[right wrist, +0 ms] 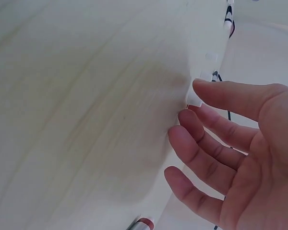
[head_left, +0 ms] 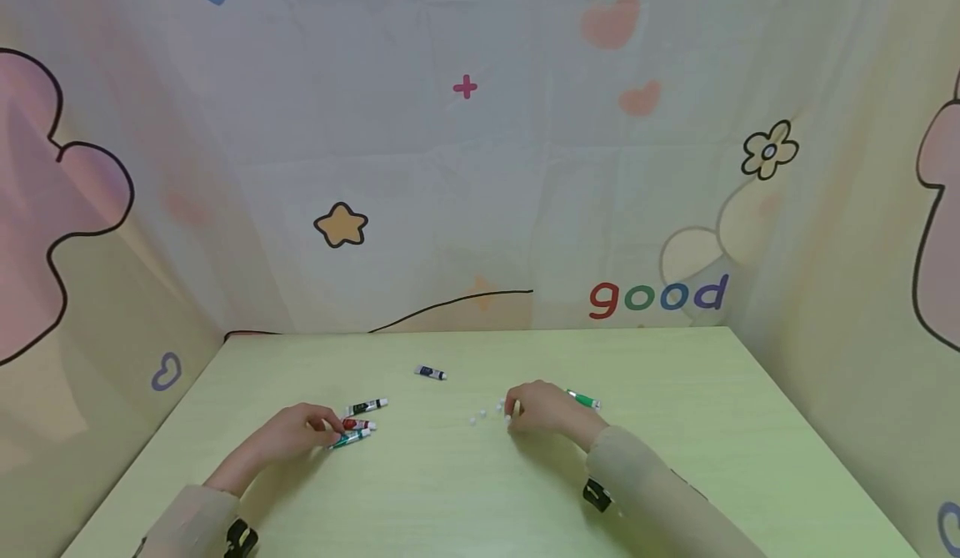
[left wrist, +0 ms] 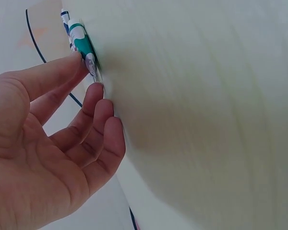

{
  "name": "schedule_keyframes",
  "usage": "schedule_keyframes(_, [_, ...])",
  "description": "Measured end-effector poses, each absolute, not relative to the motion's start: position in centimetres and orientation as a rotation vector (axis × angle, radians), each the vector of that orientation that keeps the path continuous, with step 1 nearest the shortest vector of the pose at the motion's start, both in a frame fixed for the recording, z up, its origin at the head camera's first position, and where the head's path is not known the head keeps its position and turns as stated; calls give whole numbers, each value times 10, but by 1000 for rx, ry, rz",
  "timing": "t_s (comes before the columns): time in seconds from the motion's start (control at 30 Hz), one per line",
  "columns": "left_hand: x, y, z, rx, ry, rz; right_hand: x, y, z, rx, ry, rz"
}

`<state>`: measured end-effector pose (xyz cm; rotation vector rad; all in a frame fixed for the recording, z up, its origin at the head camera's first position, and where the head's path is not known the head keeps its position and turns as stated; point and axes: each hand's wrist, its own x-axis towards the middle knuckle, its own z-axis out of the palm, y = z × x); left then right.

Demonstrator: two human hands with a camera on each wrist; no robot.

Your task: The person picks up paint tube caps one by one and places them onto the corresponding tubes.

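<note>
At the left, my left hand (head_left: 296, 431) reaches over a small group of paint tubes. Its thumb and forefinger are at the tail ends of the green paint tube (head_left: 352, 439) and the red paint tube (head_left: 362, 424). A black-labelled paint tube (head_left: 367, 406) lies just beyond. In the left wrist view the thumb touches the green tube (left wrist: 81, 38); the forefinger is mostly hidden. Right of centre, my right hand (head_left: 543, 408) pinches a small white piece (right wrist: 195, 97) between thumb and forefinger, close over the table. Several similar white pieces (head_left: 482, 414) lie beside its fingertips.
A dark blue paint tube (head_left: 431, 372) lies farther back, near the middle. Behind the right hand lies another green paint tube (head_left: 583, 399). The pale table (head_left: 420, 500) ends at a patterned cloth backdrop (head_left: 465, 166), with cloth also at both sides.
</note>
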<state>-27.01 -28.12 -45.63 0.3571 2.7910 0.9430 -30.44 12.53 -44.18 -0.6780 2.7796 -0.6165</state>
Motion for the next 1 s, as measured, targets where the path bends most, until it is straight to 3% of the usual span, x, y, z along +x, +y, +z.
schedule_keyframes(0.63, [-278, -275, -444, 338, 2926, 916, -304, 122, -442, -692, 2783, -570])
schedule_keyframes(1.0, [-298, -243, -436, 405, 2976, 973, -303, 122, -442, -696, 2779, -580])
